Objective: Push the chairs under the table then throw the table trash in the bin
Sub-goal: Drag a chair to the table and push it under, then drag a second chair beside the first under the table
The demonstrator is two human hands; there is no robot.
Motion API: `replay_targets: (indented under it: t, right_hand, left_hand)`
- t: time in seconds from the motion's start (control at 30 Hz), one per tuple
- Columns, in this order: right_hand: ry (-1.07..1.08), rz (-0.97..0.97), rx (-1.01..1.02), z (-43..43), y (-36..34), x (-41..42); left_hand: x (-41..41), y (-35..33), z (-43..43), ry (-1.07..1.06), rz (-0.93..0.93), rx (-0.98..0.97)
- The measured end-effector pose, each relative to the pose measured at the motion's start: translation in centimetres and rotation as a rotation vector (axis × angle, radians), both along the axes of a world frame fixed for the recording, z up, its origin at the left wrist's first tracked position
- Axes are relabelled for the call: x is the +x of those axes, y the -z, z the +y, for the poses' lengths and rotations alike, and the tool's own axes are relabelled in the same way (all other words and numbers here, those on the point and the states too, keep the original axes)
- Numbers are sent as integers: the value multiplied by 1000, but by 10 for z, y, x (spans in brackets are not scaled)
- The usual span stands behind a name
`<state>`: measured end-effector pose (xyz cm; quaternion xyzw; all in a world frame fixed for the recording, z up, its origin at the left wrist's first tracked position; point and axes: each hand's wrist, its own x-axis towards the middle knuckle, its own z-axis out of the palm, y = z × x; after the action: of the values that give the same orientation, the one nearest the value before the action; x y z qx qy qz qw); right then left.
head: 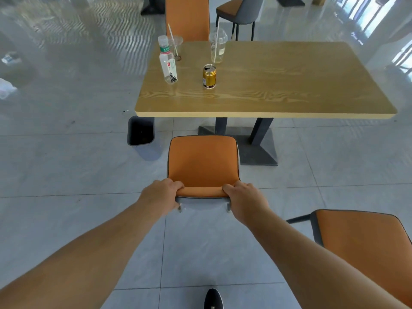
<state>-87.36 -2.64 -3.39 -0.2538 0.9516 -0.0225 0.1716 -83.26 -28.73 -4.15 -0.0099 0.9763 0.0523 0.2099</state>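
While the wooden counter (pixel 278 85) stands ahead, an orange chair (pixel 201 161) sits just short of its near edge, not tucked under. Both hands clamp the chair's backrest top: left hand (pixel 159 197) and right hand (pixel 247 200), fingers (pixel 228 188) curled over and pinching the rim. Below the counter's left corner sits the dark bin (pixel 141 132). On the counter's left part: bottle (pixel 168 63), lidded cup (pixel 218 45), gold can (pixel 209 76).

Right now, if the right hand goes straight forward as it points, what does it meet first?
Probably the near edge of the table. The right hand grips the chair backrest, and only floor shows between; height is unclear.
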Motion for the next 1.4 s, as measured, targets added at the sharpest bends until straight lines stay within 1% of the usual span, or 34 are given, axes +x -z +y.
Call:
replay_targets:
  t: [0.17,0.33,0.43,0.6,0.67,0.77,0.87,1.0,1.13,1.23,1.4]
  right_hand:
    - [21,15,27,-3,2,-28]
    - [37,35,49,-10,-3,-28]
    - [91,77,41,-5,-13,-2]
    - [142,76,99,25,-61,72]
    - [190,93,97,45,-91,110]
    - [249,167,65,81,-128,169]
    - [282,238,72,123,-155,226]
    - [355,268,94,181,-176,293]
    - [501,278,133,271,-189,368]
    - [616,283,121,343,-194,415]
    - [655,267,126,465,-185,468]
  left_hand:
    - [-34,2,-2,18,29,-5]
    - [-36,-5,-2,-3,53,-62]
    - [-15,-16,4,-31,97,-71]
    - [36,-65,31,85,217,-8]
    - [62,-91,53,139,266,53]
    - [96,-120,99,247,298,156]
    - [128,-142,158,376,278,198]
    - [166,-159,236,476,298,268]
    - [215,-167,333,606,316,302]
    - [244,-165,406,658,302,297]
    - [284,-155,527,673,255,281]
